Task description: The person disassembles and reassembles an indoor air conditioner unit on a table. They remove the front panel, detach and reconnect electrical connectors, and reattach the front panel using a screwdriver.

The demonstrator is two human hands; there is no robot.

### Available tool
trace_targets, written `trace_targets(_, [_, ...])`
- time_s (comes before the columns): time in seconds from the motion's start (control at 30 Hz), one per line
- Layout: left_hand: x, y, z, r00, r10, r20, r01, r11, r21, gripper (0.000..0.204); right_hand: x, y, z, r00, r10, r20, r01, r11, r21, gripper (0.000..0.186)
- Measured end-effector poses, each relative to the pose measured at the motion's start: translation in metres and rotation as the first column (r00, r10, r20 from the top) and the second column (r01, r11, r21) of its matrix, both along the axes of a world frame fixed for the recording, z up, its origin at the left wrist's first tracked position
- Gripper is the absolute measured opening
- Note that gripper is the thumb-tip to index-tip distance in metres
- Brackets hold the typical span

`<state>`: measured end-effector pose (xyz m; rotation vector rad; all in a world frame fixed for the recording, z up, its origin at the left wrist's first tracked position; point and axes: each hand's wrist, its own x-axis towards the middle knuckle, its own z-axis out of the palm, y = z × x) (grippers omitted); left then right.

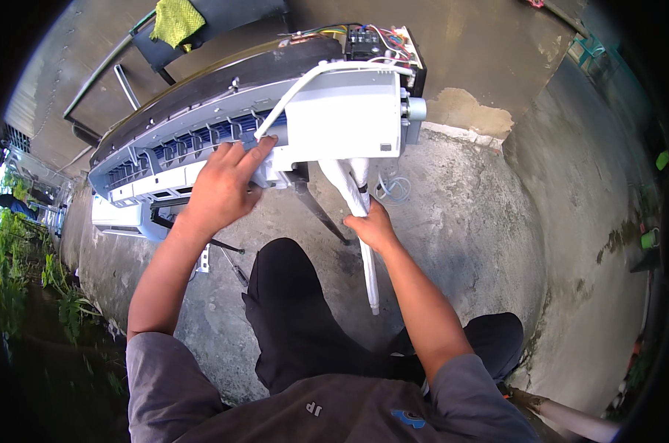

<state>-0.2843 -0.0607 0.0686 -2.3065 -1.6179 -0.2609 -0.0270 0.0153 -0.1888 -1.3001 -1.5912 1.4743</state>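
Observation:
An opened indoor air conditioner unit [342,111] with a white casing lies across the upper middle. My left hand [227,184] grips its lower edge at a white plastic piece [274,171], index finger stretched along the top and thumb below. That fingertip is close to the end of a thin white tube [294,96] running over the casing. Wrapped white piping [339,177] comes out under the right part of the unit. My right hand [375,225] is closed round the white drain hose [369,277] hanging from there; some of its fingers are hidden behind it.
Wires and a dark terminal block [364,43] show at the unit's top right. A dark stand leg [319,210] stands below. A white panel [120,216] and a screwdriver [238,275] are at lower left. A yellow cloth [177,22] hangs behind; a coiled thin cable [395,188] lies right.

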Motion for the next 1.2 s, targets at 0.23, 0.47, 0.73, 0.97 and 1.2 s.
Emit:
trace_targets(0.23, [0.002,-0.012,-0.012,0.997,-0.023,0.068,0.017,0.996,0.085,0.073,0.0,0.007,-0.012,0.999,0.01,-0.046,-0.011,1.0,-0.02,0.053])
trace_targets(0.47, [-0.004,-0.012,-0.035,0.957,-0.087,0.278,0.03,0.979,0.202,0.061,0.0,0.015,-0.033,0.994,0.066,-0.088,-0.066,0.998,0.002,0.035])
trace_targets(0.73, [0.004,-0.009,-0.038,0.942,-0.094,0.322,0.015,0.971,0.239,0.051,0.011,0.019,-0.037,0.987,0.16,0.018,-0.16,0.987,-0.012,0.092])
trace_targets(0.97, [0.016,-0.028,0.0,0.847,-0.057,0.529,-0.102,0.959,0.266,0.045,0.093,-0.001,0.024,0.895,0.308,0.323,-0.309,0.95,-0.048,0.115])
trace_targets(1.2, [0.045,0.001,0.031,0.812,-0.015,0.583,-0.083,0.986,0.141,0.036,0.18,-0.023,0.006,0.833,0.359,0.421,-0.276,0.929,-0.247,0.082])
